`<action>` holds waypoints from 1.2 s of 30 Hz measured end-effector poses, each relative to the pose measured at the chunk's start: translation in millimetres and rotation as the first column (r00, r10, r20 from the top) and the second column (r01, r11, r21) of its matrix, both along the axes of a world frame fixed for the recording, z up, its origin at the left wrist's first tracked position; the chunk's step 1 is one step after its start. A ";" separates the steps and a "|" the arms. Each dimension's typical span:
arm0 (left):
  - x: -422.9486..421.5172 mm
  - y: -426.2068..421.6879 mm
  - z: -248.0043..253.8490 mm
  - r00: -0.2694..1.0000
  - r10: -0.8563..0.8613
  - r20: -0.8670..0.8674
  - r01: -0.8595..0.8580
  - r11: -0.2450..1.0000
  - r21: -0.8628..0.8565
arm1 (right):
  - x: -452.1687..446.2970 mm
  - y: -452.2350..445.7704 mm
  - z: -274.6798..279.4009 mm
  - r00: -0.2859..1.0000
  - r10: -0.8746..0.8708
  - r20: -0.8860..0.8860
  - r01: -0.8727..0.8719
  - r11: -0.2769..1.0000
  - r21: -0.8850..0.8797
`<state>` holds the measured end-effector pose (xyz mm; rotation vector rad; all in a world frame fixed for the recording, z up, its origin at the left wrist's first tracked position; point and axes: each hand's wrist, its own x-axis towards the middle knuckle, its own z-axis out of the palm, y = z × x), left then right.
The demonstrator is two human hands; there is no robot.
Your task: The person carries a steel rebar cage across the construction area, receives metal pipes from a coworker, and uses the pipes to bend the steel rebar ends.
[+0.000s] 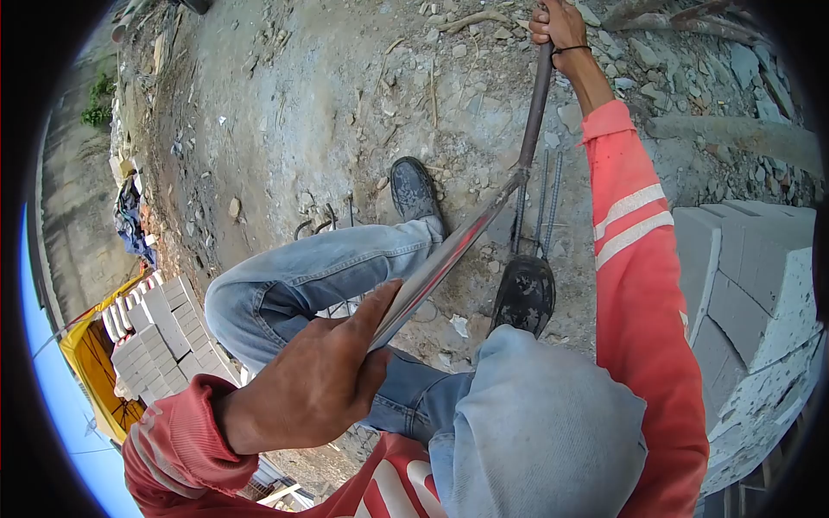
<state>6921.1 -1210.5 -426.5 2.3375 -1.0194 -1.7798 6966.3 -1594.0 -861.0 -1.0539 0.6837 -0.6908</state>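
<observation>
My left hand (315, 380), at lower left, is closed on the near end of a long grey metal bar (449, 255) with a red streak. The bar slants up to the right and meets a dark curved pipe (537, 104) at a joint. My right hand (560, 24), at the top with a dark band on its wrist, is wrapped round the pipe's far end. Several ribbed steel rods (551, 203) lie beside the joint, near one dark shoe (524, 289). The other shoe (414, 192) stands left of the bar.
Stacked grey blocks (734, 285) stand at right, and more blocks (164, 341) lie at left by a yellow tarp (86, 363). Bent steel rods (319, 223) stick out beside the leg. Rubble and stones are scattered over the dirt ground (302, 112).
</observation>
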 end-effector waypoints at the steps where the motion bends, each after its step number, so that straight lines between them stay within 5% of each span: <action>1: -1.2 2.1 -0.3 1.000 0.004 -0.002 -0.004 1.000 0.004 | 0.7 -0.1 -1.0 1.000 0.005 0.000 -0.005 1.000 0.008; 10: -3.0 23.3 -15.7 0.933 0.334 -0.132 -0.347 0.934 -0.087 | 3.3 2.5 -7.7 0.999 0.042 -0.003 -0.041 0.991 0.130; 12: -2.9 14.2 -10.3 0.921 0.381 -0.078 -0.377 0.924 0.066 | 2.3 8.7 -3.5 0.998 0.065 0.004 -0.064 0.965 0.256; 14: -8.8 11.5 -9.1 0.903 0.423 -0.077 -0.422 0.906 0.037 | -4.2 21.1 17.2 0.996 0.078 -0.046 -0.050 0.896 0.441; 19: -12.1 22.3 -16.5 0.894 0.445 -0.039 -0.447 0.891 -0.081 | 1.8 21.3 0.2 0.988 0.107 -0.114 -0.044 0.891 0.451; 20: -4.9 18.3 -12.7 0.875 0.479 -0.061 -0.475 0.877 0.078 | 3.2 19.6 -8.1 0.980 0.135 -0.149 -0.057 0.898 0.437; 22: -1.6 25.0 -18.0 0.873 0.484 -0.062 -0.479 0.875 0.075 | 5.3 21.7 -25.0 0.969 0.165 -0.186 -0.072 0.903 0.424; 23: -0.6 27.0 -20.5 0.874 0.483 -0.055 -0.480 0.875 0.060 | 8.1 26.5 -27.3 0.866 -0.044 -0.498 -0.055 0.982 -0.182; 24: -0.8 27.8 -20.5 0.872 0.487 -0.056 -0.483 0.873 0.063 | 9.5 30.6 -29.0 0.709 -0.387 -0.590 -0.203 0.689 -0.696; 31: -1.1 22.6 -18.7 0.886 0.464 -0.031 -0.462 0.886 0.050 | -4.9 1.9 -8.3 0.747 -0.148 -0.649 -0.485 0.547 -0.683; 33: -3.2 19.0 -18.9 0.881 0.473 -0.032 -0.470 0.880 0.065 | -11.7 6.4 1.9 0.889 0.013 -0.458 -0.210 0.901 -0.381; 35: -6.9 14.5 -18.8 0.882 0.471 0.024 -0.472 0.881 0.040 | -17.2 7.0 5.7 0.929 0.035 -0.369 -0.151 0.945 -0.290; 36: -8.4 15.7 -19.3 0.885 0.465 0.021 -0.466 0.884 0.047 | -18.4 5.9 4.6 0.924 -0.103 -0.367 -0.090 0.878 -0.471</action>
